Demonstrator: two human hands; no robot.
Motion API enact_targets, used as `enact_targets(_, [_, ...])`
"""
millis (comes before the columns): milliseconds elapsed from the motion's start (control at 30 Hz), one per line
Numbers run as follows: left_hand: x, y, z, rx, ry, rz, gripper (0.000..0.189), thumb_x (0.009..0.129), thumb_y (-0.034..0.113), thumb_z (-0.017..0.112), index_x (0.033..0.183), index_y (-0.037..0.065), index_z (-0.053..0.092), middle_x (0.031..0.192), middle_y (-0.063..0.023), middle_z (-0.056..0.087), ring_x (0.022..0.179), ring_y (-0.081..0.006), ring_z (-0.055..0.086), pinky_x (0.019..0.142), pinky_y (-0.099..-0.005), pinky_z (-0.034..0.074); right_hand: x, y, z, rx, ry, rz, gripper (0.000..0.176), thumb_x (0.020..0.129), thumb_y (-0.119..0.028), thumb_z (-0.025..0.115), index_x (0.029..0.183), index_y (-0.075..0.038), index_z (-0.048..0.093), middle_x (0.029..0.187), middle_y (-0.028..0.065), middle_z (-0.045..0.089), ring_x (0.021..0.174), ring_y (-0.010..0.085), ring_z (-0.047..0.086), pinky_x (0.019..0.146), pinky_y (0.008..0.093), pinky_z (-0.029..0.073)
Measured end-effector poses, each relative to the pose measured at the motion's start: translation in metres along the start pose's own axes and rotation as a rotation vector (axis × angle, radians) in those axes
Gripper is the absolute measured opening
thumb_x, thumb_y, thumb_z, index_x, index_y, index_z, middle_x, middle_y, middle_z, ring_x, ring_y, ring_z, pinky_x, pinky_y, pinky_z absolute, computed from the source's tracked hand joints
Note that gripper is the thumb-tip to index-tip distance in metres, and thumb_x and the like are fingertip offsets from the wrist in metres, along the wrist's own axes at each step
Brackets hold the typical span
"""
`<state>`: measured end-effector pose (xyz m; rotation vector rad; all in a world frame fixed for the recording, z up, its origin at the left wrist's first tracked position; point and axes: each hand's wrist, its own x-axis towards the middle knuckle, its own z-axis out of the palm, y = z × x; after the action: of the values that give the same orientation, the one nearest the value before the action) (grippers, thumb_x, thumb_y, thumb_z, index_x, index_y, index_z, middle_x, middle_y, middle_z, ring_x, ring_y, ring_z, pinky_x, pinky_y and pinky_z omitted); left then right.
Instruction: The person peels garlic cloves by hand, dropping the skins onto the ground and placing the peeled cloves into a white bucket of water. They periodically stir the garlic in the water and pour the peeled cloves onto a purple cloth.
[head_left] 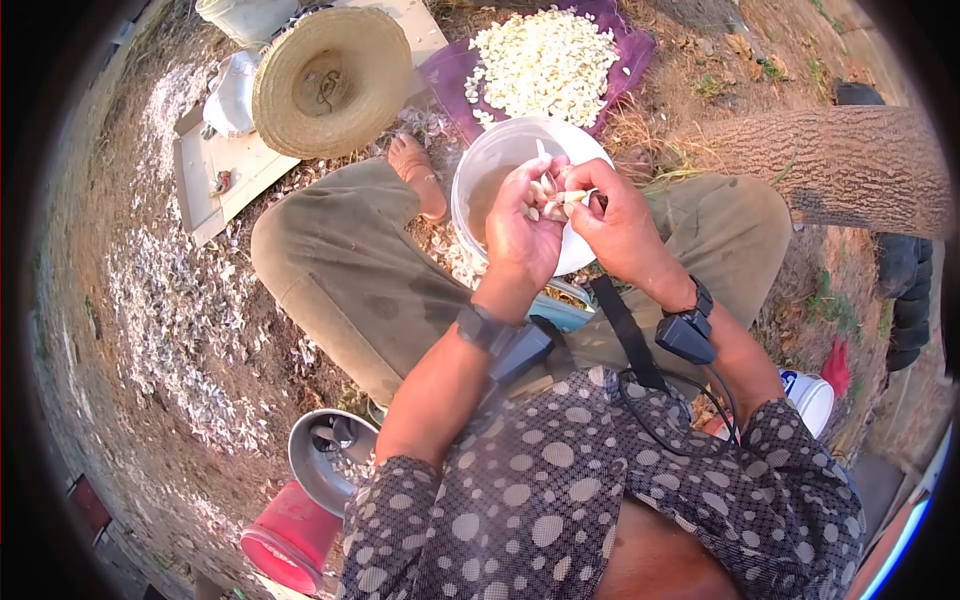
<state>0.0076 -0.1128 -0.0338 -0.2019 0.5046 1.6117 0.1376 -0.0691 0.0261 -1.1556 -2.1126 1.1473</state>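
Over a white plastic bucket [468, 170], both hands are close together at its near side. My left hand [525, 225] is cupped with its palm up, fingers curled round several garlic cloves [541, 196]. Beside it, my right hand [620, 225] pinches a garlic clove [576, 197] between thumb and forefinger. A small dark spot shows at the right fingertips, too small to name. Beyond the bucket, a heap of pale peeled garlic cloves [545, 60] lies on a purple mesh cloth [450, 72].
A straw hat [375, 70] rests at upper left by a cardboard piece [205, 190]. Papery skins [190, 340] litter the left ground. A metal pot [310, 440] and red bucket [290, 540] stand lower left. At right lie a log [840, 160] and a white tub [812, 400].
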Motion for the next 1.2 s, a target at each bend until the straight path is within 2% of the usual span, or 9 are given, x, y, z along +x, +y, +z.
enact_targets(300, [0.008,0.007,-0.010,-0.031,0.048,-0.024,0.029,0.102,0.023,0.057,0.117,-0.001,0.062,0.121,-0.0201,0.068,0.113,-0.0298,0.067,0.099,-0.0478,0.055,0.022,0.004,-0.022,0.033,0.026,0.020,0.013,0.096,-0.009,0.071,0.107,-0.005,0.065,0.087,-0.0033,0.062,0.075,0.0023,0.052,0.065,0.0250,0.045])
enact_targets(367, [0.008,0.012,-0.009,-0.068,0.032,-0.044,0.029,0.102,0.024,0.057,0.116,-0.001,0.061,0.122,-0.0213,0.067,0.114,-0.0317,0.067,0.102,-0.0490,0.055,0.053,0.026,-0.036,0.084,0.125,-0.055,0.014,0.099,-0.014,0.070,0.108,-0.005,0.066,0.084,-0.0026,0.064,0.074,0.0045,0.057,0.065,0.0261,0.048])
enact_targets(433, [0.010,0.012,-0.008,-0.087,0.012,-0.065,0.030,0.103,0.026,0.056,0.115,-0.001,0.061,0.124,-0.0226,0.066,0.115,-0.0335,0.067,0.103,-0.0501,0.054,0.100,0.034,-0.063,-0.108,0.215,-0.268,0.020,0.102,-0.021,0.068,0.113,-0.004,0.067,0.081,-0.0007,0.067,0.072,0.0096,0.061,0.066,0.0289,0.051])
enact_targets(500, [0.012,0.012,-0.007,-0.090,-0.010,-0.079,0.031,0.103,0.028,0.056,0.116,-0.001,0.060,0.128,-0.0241,0.065,0.117,-0.0353,0.066,0.105,-0.0512,0.053,0.141,0.043,-0.087,-0.223,0.275,-0.206,0.023,0.103,-0.024,0.066,0.116,-0.005,0.068,0.083,0.0042,0.069,0.074,0.0149,0.066,0.069,0.0317,0.054])
enact_targets(600, [0.012,0.013,-0.003,-0.114,-0.038,-0.112,0.036,0.104,0.031,0.056,0.119,-0.001,0.059,0.133,-0.0257,0.063,0.120,-0.0366,0.065,0.107,-0.0525,0.052,0.155,0.025,-0.106,-0.411,0.343,-0.206,0.035,0.108,-0.033,0.059,0.131,-0.006,0.065,0.102,0.0032,0.075,0.098,0.0125,0.070,0.083,0.0287,0.054])
enact_targets(800, [0.009,0.015,0.004,-0.118,-0.081,-0.079,0.046,0.105,0.040,0.055,0.124,-0.002,0.060,0.137,-0.0242,0.062,0.126,-0.0370,0.062,0.110,-0.0527,0.049,0.059,-0.010,-0.058,-0.206,0.175,-0.227,0.012,0.098,-0.009,0.068,0.109,-0.003,0.069,0.096,0.0107,0.072,0.084,0.0214,0.070,0.074,0.0334,0.055])
enact_targets(1000, [0.004,0.013,0.005,-0.043,-0.095,-0.049,0.053,0.106,0.046,0.052,0.128,-0.002,0.062,0.138,-0.0239,0.061,0.131,-0.0356,0.058,0.110,-0.0490,0.048,0.005,-0.004,-0.023,-0.164,-0.002,-0.233,0.008,0.094,-0.006,0.069,0.101,-0.003,0.068,0.092,0.0126,0.068,0.081,0.0281,0.068,0.071,0.0381,0.053])
enact_targets(1100, [0.002,0.009,0.006,0.009,-0.127,-0.048,0.063,0.106,0.052,0.049,0.138,-0.002,0.049,0.135,-0.0196,0.061,0.123,-0.0306,0.061,0.102,-0.0449,0.052,0.003,-0.009,-0.021,-0.200,0.026,-0.266,0.010,0.094,-0.006,0.068,0.103,-0.003,0.067,0.096,0.0139,0.068,0.082,0.0315,0.069,0.072,0.0403,0.054])
enact_targets(1200, [0.000,0.010,0.001,0.012,-0.188,-0.078,0.067,0.106,0.055,0.048,0.141,-0.002,0.047,0.138,-0.0211,0.059,0.127,-0.0310,0.059,0.102,-0.0442,0.051,0.005,-0.011,-0.022,-0.231,0.040,-0.307,0.012,0.094,-0.007,0.068,0.106,-0.004,0.066,0.099,0.0142,0.069,0.084,0.0341,0.070,0.072,0.0420,0.055])
